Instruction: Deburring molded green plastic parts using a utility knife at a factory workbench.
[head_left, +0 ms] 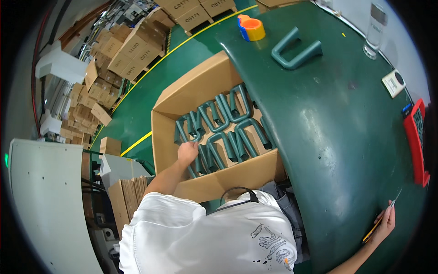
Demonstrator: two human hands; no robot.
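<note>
Head view: the left hand (pixel 187 153), fingers curled, is inside the cardboard box (pixel 214 189), by the nearest bent green tube (pixel 183 129); whether it grips it, I cannot tell. That tube lies at 12 o'clock from this hand, its long axis running roughly from 11 to 5. The left hand is far nearer; the right hand (pixel 386 224), toward 4 o'clock over the tabletop (pixel 328 150), is closed around a knife (pixel 372 231) pointing to 1.
</note>
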